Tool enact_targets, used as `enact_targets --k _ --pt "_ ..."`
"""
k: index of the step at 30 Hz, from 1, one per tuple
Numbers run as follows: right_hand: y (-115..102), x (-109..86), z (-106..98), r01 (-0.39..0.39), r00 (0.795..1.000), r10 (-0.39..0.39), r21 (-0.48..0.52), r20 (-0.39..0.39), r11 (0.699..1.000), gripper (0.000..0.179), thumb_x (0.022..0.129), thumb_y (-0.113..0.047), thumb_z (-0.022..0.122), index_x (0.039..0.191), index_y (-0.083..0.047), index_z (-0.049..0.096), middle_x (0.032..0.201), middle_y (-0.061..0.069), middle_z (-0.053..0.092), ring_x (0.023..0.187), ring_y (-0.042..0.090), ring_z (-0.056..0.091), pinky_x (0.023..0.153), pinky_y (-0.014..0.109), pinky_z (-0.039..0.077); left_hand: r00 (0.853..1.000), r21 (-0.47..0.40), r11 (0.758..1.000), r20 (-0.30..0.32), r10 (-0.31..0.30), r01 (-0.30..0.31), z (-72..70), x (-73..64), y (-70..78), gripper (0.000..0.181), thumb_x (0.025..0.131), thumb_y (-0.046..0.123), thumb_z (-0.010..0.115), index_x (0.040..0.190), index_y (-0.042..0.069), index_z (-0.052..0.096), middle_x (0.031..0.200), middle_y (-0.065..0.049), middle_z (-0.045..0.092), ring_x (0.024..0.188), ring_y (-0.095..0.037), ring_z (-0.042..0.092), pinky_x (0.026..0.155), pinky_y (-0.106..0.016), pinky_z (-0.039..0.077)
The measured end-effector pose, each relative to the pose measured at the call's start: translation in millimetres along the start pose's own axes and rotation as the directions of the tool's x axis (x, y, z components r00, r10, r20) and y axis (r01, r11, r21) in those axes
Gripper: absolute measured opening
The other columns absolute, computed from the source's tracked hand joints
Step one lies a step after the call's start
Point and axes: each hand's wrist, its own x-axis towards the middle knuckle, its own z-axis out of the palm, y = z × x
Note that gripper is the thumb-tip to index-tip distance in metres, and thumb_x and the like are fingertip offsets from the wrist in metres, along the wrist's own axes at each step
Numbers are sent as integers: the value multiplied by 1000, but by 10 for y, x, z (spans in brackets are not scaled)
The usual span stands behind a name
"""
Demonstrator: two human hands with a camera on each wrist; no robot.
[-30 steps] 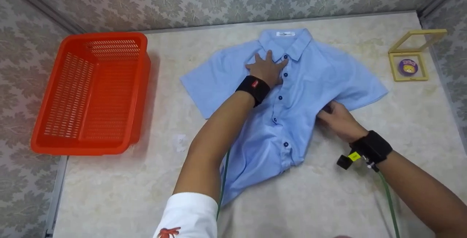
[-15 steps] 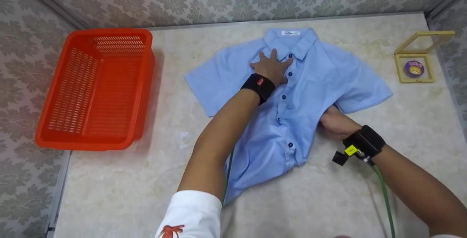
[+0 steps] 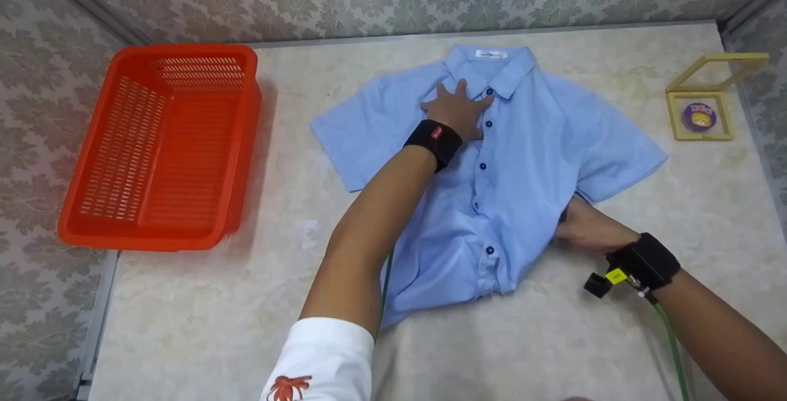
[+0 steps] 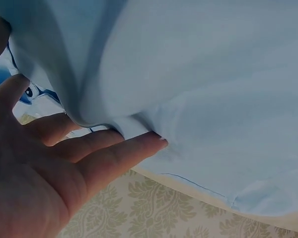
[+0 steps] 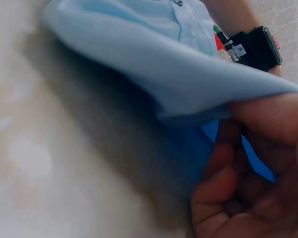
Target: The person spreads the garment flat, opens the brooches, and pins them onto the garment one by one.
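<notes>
A light blue short-sleeved button-up shirt [image 3: 529,149] lies front up, collar toward the back wall, its lower part rumpled and bunched. Spread fingers of my left hand [image 3: 454,110] press on the chest beside the button placket, just below the collar. In the left wrist view those fingers [image 4: 114,158] are nearly straight against the cloth. My right hand [image 3: 593,227] grips the shirt's right side below the sleeve, its fingertips hidden under the fabric. The right wrist view shows the thumb on top of the lifted edge and the other fingers [image 5: 221,186] curled beneath.
A red plastic basket [image 3: 240,161] stands at the left of the table [image 3: 203,315]. At the back right is an open yellow frame [image 3: 676,133] with a round purple badge [image 3: 699,117] in it. A small clear scrap [image 3: 309,234] lies left of the shirt. Patterned walls border the table.
My right hand has moved right and toward me, drawing the shirt's side outward. The front looks smoother and the lower hem has shifted. My left hand stays on the chest.
</notes>
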Motion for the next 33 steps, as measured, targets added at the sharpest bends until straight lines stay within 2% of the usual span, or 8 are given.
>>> enact_targets --k 3,5,8,11,14,19,28,33 --pt "33 -128 -53 12 997 -12 4 73 1000 13 90 5 66 102 2 64 95 2 59 87 10 54 75 22 46 1000 -16 1000 4 8 -8 5 24 -26 79 96 60 56 158 49 8 169 -12 4 148 -52 10 101 -71 37" --pt "50 -217 -91 34 992 -36 19 122 999 7 92 6 62 95 1 66 85 4 58 77 10 54 66 24 47 1000 -20 1000 4 9 -9 2 25 -44 80 96 59 56 158 49 8 169 -12 4 148 -52 10 101 -71 36" --pt "62 -359 -132 48 983 -62 85 174 995 9 98 4 56 100 2 65 82 9 60 74 12 56 64 27 49 1000 -20 1000 -5 6 -6 0 14 -70 80 96 59 56 159 48 8 169 -11 4 148 -52 10 102 -72 36" --pt "77 -504 -154 38 982 -64 142 181 989 13 99 5 54 110 5 63 92 8 63 82 13 59 72 26 50 1000 -21 1000 -13 4 -5 -6 0 -92 79 96 60 55 159 48 8 169 -11 4 148 -52 10 102 -71 36" --pt "96 -638 -173 17 986 -46 181 158 983 24 97 7 56 121 7 60 108 5 66 97 12 60 84 23 50 1000 -28 1000 -19 -4 3 -11 -10 -112 78 97 60 55 159 48 9 169 -11 5 148 -51 10 103 -70 36" --pt "125 -826 -201 17 992 -43 218 116 976 44 92 14 57 135 8 53 133 6 62 118 10 58 97 21 46 1000 -30 999 -20 -15 14 -7 6 -125 77 97 59 54 158 49 8 169 -11 5 148 -51 11 103 -70 36" --pt "143 -998 -123 -12 992 -22 256 128 967 76 89 16 63 155 2 27 154 9 45 139 8 43 108 19 37 1000 -43 999 -3 -20 19 23 104 -131 80 95 60 57 158 51 8 169 -10 4 149 -51 9 101 -71 37" --pt "164 -1060 -89 -34 985 -18 301 170 953 85 90 17 62 158 0 14 152 11 46 136 12 48 103 23 45 1000 -42 999 -4 -19 19 20 96 -129 79 95 60 56 158 50 9 169 -10 4 149 -50 10 101 -71 37"
